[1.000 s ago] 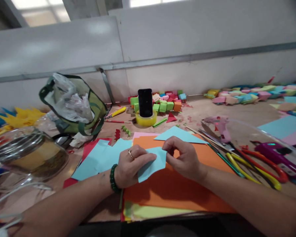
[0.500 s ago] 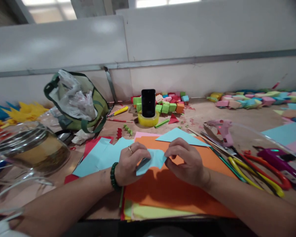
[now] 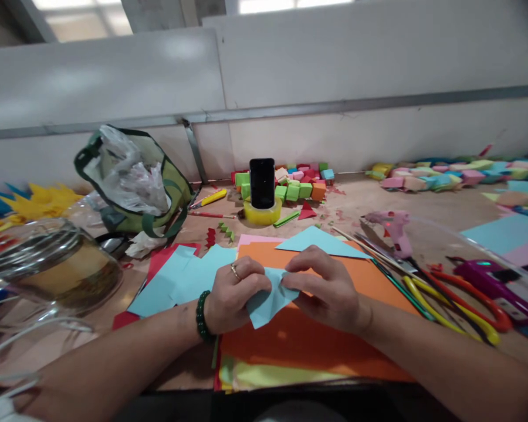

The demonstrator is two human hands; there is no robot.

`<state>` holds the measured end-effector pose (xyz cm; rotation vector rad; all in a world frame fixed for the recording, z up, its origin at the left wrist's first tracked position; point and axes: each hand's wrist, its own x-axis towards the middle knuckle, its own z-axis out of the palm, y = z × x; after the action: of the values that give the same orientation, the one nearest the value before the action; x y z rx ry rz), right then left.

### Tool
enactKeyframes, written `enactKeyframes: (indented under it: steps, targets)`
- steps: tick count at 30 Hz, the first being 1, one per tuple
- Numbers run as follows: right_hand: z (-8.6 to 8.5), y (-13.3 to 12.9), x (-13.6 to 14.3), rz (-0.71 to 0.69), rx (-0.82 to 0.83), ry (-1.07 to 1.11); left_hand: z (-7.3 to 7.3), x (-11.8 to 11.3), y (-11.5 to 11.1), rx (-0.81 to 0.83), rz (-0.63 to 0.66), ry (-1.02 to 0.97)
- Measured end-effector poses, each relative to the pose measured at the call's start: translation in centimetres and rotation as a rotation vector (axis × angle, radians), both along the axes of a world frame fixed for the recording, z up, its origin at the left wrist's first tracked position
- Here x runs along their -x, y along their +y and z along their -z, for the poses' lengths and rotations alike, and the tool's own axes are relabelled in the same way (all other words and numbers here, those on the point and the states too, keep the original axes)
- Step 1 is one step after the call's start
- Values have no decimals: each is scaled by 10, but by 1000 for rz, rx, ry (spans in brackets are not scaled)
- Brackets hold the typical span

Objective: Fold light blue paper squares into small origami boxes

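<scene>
A small folded light blue paper (image 3: 270, 302) is held between both hands, above a stack of orange sheets (image 3: 299, 351). My left hand (image 3: 235, 293), with a ring and a green bead bracelet, pinches its left side. The fingers of my right hand (image 3: 323, 287) are closed on its upper right corner. Just behind my right hand lies a light blue paper triangle (image 3: 321, 242). More light blue paper (image 3: 189, 278) rests on red sheets to the left of my left hand.
A phone (image 3: 262, 183) stands in a yellow tape roll (image 3: 263, 213) before small paper cubes. Scissors (image 3: 449, 310), a pink glue gun (image 3: 393, 228) and a purple device (image 3: 501, 287) lie right. A glass jar (image 3: 57, 264) and green bag (image 3: 176, 202) are left.
The light blue paper has turned, so a pointed corner now hangs toward me. My right fingers have shifted slightly left over its upper edge.
</scene>
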<state>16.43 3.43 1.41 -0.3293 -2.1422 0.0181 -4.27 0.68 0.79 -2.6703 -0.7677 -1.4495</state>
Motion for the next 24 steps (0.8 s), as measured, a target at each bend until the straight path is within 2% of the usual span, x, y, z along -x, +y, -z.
enactKeyframes:
  steps: [6,11,15,20,24]
  targets:
    - [-2,0,1,-8,79,14,-2,-2,0,111,-52,-107]
    - [-5,-1,0,-20,62,1,2,-1,2,237,40,-218]
    - [-3,1,0,-21,8,-50,4,-1,3,250,53,-228]
    - [2,3,0,25,18,-97,2,-3,2,249,52,-229]
    - [-1,1,2,24,19,-75,1,-4,3,263,22,-223]
